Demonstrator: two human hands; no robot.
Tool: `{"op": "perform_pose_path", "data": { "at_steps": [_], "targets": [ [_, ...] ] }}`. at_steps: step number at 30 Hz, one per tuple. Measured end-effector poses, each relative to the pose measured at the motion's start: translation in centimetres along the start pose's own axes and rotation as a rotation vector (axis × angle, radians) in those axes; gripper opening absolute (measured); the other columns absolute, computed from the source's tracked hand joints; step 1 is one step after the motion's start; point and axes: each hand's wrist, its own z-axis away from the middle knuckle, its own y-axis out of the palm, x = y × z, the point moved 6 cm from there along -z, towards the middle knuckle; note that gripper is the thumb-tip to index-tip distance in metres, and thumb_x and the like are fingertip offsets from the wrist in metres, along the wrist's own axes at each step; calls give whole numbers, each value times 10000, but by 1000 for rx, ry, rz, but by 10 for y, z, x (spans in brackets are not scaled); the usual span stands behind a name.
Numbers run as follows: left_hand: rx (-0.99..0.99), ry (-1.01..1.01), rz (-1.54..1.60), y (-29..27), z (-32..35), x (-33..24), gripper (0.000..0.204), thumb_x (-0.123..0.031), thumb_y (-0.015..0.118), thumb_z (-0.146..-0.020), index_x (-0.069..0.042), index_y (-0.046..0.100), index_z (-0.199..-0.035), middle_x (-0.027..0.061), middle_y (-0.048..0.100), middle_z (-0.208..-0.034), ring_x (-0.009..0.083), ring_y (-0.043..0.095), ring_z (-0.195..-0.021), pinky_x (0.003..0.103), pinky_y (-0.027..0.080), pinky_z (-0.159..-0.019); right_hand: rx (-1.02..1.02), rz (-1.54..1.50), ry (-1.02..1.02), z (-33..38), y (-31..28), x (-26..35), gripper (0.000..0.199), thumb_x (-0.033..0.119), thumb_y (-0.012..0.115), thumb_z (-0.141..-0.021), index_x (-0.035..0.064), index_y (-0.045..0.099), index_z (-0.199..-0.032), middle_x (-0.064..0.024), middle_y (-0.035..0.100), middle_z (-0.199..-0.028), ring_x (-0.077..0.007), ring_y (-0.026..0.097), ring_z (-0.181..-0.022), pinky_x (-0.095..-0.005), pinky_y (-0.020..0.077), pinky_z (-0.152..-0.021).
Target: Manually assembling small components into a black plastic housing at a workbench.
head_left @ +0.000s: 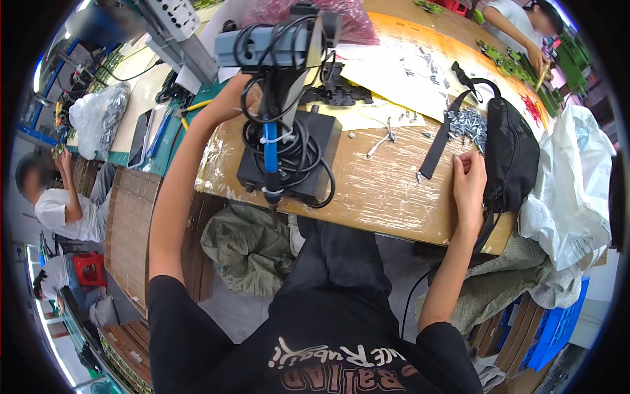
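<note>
Hands first: the left hand [241, 92] sits at about eleven o'clock on the worktop [387, 197], and most of it is hidden behind the tool that hangs in front of the camera, so I cannot tell whether it is clenched or holding anything. The right hand [470, 178] rests at three o'clock near the front edge, fingers curled in loosely; whether something small is pinched in them is too fine to make out.

The hanging tool is a screwdriver [270, 141] with a blue shaft, tip pointing down, wrapped in a coil of black cable [314, 154]. Its grey top [262, 46] is blurred by closeness. Under it lies a black box [315, 134], partly covered by the cable.

At one o'clock from the right hand lies a pile of screws [469, 125], just beside a black bag [510, 151] whose strap [438, 141] crosses the worktop. Loose small metal parts [387, 136] are scattered at twelve o'clock; their kind cannot be read. A white plastic bag [571, 184] droops off the right edge.

Another person [518, 26] at one o'clock far across the worktop is cut off by the rim; a third person [56, 203] sits at nine o'clock.
</note>
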Motion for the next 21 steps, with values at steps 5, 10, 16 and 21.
{"op": "perform_pose_path", "data": {
  "at_steps": [5,10,16,21],
  "targets": [
    [-265,273,-74,11,-31,9,180,-121,541,-749,-8,546,-889,177,571,-784,326,527,-697,365,430,-649,-47,-98,96,-3,-5,-18,109,38,579,-778,-22,489,-768,-75,528,-642,-132,481,-553,-265,420,-542],
    [-188,80,-246,0,-37,6,183,-126,540,-755,-18,549,-902,175,570,-769,334,529,-701,364,433,-647,-80,-150,116,0,-15,-15,107,33,576,-785,-17,483,-769,-65,538,-658,-117,490,-577,-252,423,-558],
    [-88,-154,-452,-15,0,10,186,-132,539,-762,-31,553,-918,173,569,-751,343,531,-706,363,435,-645,-91,-319,162,2,-7,-22,73,6,550,-804,-18,522,-866,-63,559,-697,-112,525,-615,-243,437,-587],
    [-258,-206,-331,-36,42,-3,184,-142,551,-780,-52,553,-941,146,574,-707,336,526,-635,337,442,-591,-50,-341,144,3,-4,-23,207,-26,530,-811,9,596,-1004,-67,597,-763,-88,540,-641,-220,440,-596]
  ]
}}
